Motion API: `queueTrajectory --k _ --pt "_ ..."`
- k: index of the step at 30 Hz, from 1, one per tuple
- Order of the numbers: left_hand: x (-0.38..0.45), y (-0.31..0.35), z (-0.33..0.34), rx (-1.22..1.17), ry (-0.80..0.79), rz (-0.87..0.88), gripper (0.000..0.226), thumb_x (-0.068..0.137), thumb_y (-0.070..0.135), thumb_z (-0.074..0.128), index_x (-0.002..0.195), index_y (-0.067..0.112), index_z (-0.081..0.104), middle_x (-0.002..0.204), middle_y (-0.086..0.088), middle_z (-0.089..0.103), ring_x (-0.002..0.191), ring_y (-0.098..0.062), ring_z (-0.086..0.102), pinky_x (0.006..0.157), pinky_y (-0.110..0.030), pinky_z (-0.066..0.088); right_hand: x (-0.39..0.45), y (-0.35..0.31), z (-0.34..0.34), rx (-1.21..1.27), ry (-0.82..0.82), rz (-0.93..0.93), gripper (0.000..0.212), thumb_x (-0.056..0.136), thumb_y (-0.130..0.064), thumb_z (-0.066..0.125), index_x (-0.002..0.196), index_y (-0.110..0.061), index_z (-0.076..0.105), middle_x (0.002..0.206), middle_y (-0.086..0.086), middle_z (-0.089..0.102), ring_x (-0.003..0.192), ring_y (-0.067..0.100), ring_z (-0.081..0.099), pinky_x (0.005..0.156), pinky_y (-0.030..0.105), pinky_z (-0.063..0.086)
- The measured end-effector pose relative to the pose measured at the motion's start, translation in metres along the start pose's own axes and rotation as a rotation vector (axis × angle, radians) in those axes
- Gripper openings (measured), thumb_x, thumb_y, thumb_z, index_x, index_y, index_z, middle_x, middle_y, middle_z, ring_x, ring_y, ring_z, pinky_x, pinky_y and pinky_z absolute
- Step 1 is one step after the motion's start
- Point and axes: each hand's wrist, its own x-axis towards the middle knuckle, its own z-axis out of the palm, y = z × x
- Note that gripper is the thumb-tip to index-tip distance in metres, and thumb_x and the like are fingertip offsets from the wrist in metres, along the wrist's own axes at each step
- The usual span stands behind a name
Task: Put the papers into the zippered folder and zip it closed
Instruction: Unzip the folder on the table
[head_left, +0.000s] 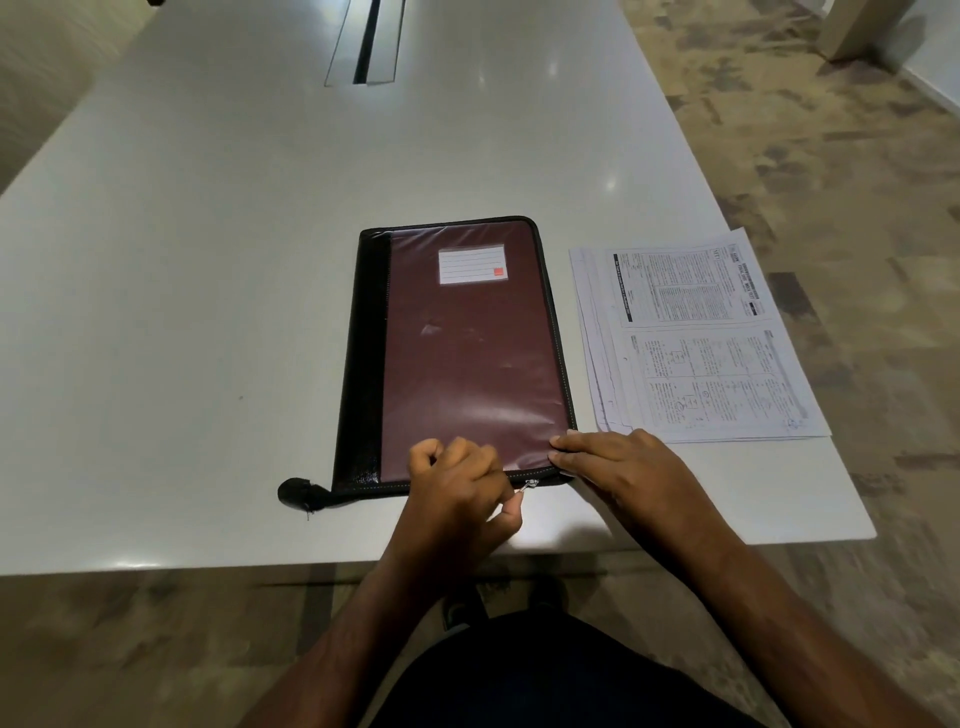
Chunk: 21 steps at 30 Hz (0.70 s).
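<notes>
A maroon zippered folder (467, 358) with a black spine and a white label lies flat on the white table (208, 312), its cover down. My left hand (457, 483) rests at the folder's near edge and pinches the small metal zipper pull (531, 486). My right hand (618, 467) lies flat, its fingertips pressing the folder's near right corner. A stack of printed papers (696, 343) sits on the table to the right of the folder, apart from it.
The table's near edge runs just below my hands, and its right edge passes close beside the papers. A cable slot (369, 41) sits at the far middle of the table. Patterned carpet (857, 182) surrounds the table.
</notes>
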Motion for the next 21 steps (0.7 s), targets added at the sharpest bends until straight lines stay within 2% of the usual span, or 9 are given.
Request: queueTrajectory --k 5,10,18,21 --pt "-0.006 -0.005 -0.013 -0.008 -0.031 -0.049 0.02 0.082 0.03 0.074 0.069 0.024 0.06 0.078 0.01 0.05 0.078 -0.016 0.046 0.083 -0.036 0.022 -0.002 0.002 0.004 0.033 -0.005 0.037 0.049 0.069 0.003 0.093 0.113 -0.015 0.081 0.121 0.003 0.078 0.101 0.024 0.078 0.066 0.037 0.058" --pt "-0.014 -0.01 -0.023 -0.018 -0.055 -0.101 0.02 0.083 0.03 0.074 0.071 0.023 0.06 0.079 0.011 0.051 0.081 -0.014 0.048 0.087 -0.036 0.024 -0.009 0.003 0.008 0.141 0.014 0.111 0.047 0.081 0.005 0.083 0.124 -0.016 0.077 0.129 0.002 0.075 0.113 0.024 0.074 0.086 0.042 0.063" --pt "-0.027 -0.029 -0.037 0.038 -0.124 -0.218 0.017 0.082 0.033 0.074 0.07 0.027 0.063 0.079 0.014 0.053 0.084 -0.01 0.049 0.092 -0.032 0.021 -0.01 0.001 0.006 0.149 0.003 0.123 0.049 0.08 0.005 0.084 0.124 -0.017 0.077 0.13 0.0 0.074 0.114 0.022 0.073 0.091 0.038 0.062" --pt "-0.033 -0.035 -0.041 0.043 -0.143 -0.253 0.017 0.083 0.036 0.072 0.07 0.029 0.063 0.079 0.016 0.052 0.087 -0.006 0.046 0.093 -0.031 0.019 -0.01 0.002 0.007 0.131 0.003 0.123 0.051 0.079 0.004 0.085 0.124 -0.018 0.077 0.13 -0.001 0.074 0.112 0.021 0.074 0.092 0.033 0.058"
